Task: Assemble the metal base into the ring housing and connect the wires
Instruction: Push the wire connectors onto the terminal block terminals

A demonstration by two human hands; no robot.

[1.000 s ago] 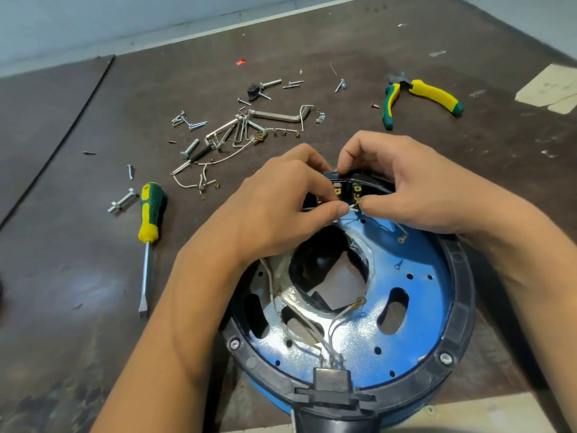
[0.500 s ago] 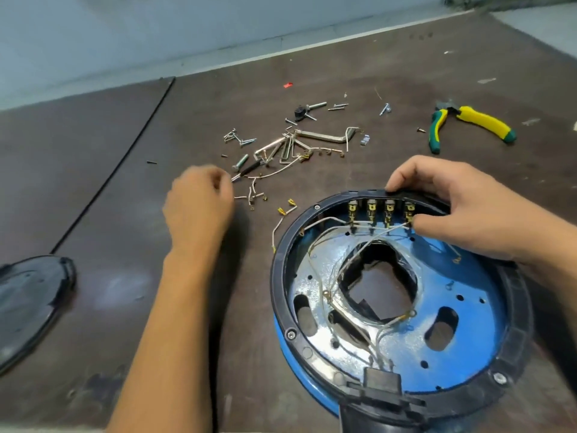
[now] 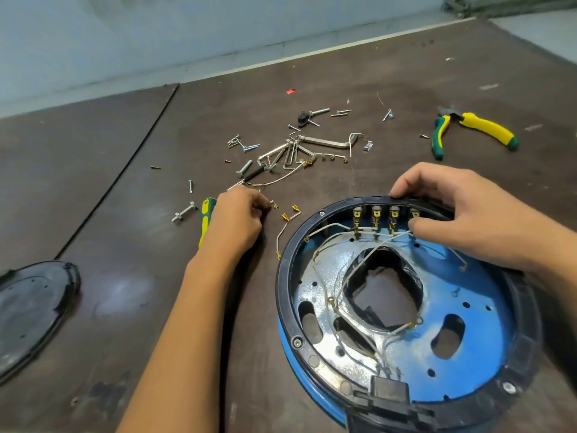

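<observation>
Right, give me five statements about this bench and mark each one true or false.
1. The right hand grips the far rim of the ring. True.
2. The pliers lie inside the ring. False: they lie on the table beyond it, to the right.
3. The left hand pinches a loose wire on the table, left of the ring. True.
4. The right hand holds the screwdriver. False: it lies on the table, partly hidden under the left hand.
5. The blue base sits inside the ring. True.
</observation>
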